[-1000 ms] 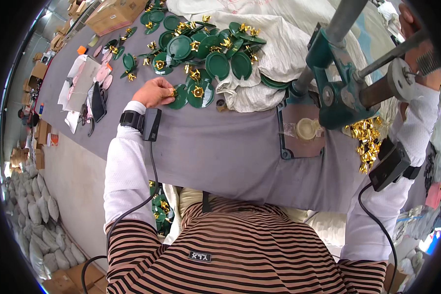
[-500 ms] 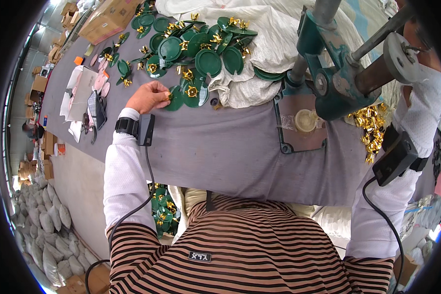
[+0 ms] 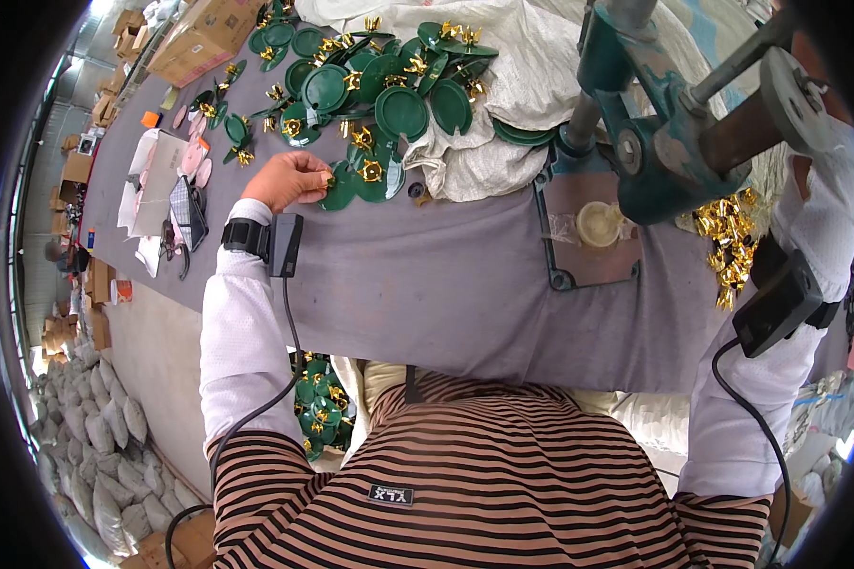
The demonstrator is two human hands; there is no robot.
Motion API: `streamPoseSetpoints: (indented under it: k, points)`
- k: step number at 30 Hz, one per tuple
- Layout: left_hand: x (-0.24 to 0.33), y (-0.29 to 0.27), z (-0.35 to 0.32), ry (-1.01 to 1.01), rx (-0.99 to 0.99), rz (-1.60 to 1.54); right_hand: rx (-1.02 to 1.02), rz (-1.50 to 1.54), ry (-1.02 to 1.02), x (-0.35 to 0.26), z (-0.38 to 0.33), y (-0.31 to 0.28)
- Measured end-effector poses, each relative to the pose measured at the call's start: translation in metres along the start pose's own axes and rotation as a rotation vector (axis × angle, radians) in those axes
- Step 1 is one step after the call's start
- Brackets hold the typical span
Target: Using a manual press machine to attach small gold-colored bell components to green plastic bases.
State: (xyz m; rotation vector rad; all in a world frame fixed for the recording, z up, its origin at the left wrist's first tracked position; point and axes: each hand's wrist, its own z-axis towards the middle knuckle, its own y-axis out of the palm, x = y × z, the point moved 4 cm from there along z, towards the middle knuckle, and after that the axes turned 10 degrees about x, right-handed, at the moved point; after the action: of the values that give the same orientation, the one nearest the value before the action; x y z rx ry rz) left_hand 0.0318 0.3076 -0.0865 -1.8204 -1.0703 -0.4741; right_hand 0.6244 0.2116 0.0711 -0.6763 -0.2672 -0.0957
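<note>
My left hand (image 3: pixel 292 180) is closed, thumb and fingers pinching the gold prong piece of a green disc (image 3: pixel 336 192) at the near edge of a heap. Beside that disc lies another green disc (image 3: pixel 381 180) with a gold crown-shaped prong piece (image 3: pixel 371 171) standing on it. At the far right, my right hand (image 3: pixel 812 74) is up behind the bar and round end of a green hand press (image 3: pixel 650 142); its fingers are hidden. On the press base (image 3: pixel 588 270) sits a round cream die (image 3: pixel 598 225) with clear tape across it.
Several green discs with gold prongs (image 3: pixel 399 112) lie heaped beside a white woven sack (image 3: pixel 512 85). Loose gold prong pieces (image 3: pixel 726 242) pile right of the press. Pink pieces, papers and a checked pouch (image 3: pixel 188 213) lie left. A cardboard box (image 3: pixel 204 43) stands far left.
My left hand stays at the same disc, its pinch nearly unchanged. My right forearm has shifted slightly to the right. The whole view has moved a little.
</note>
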Motion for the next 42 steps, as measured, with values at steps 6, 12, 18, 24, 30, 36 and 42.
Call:
streamPoseSetpoints:
  k: [6, 12, 18, 24, 30, 36, 42]
  points:
    - [-0.023, -0.005, -0.001, -0.005, 0.014, -0.162, 0.011, 0.129, 0.074, -0.003, -0.015, -0.01]
    - [0.011, 0.019, -0.027, 0.203, 0.311, -0.002, 0.038, 0.263, 0.152, -0.009, -0.023, -0.016]
    - [-0.002, 0.016, -0.033, 0.143, 0.413, -0.178, 0.077, 0.408, 0.22, -0.014, -0.023, -0.02]
    - [-0.019, 0.015, -0.034, 0.221, 0.383, -0.136, 0.126, 0.565, 0.291, -0.026, -0.018, -0.017]
    - [-0.03, 0.003, -0.025, 0.066, 0.295, -0.394, 0.177, 0.718, 0.333, -0.034, -0.004, -0.014]
    - [-0.026, 0.004, -0.024, 0.104, 0.226, -0.356, 0.23, 0.863, 0.365, -0.043, 0.013, -0.011]
    - [-0.027, 0.005, -0.026, 0.16, 0.236, -0.322, 0.287, 1.012, 0.386, -0.051, 0.032, -0.008]
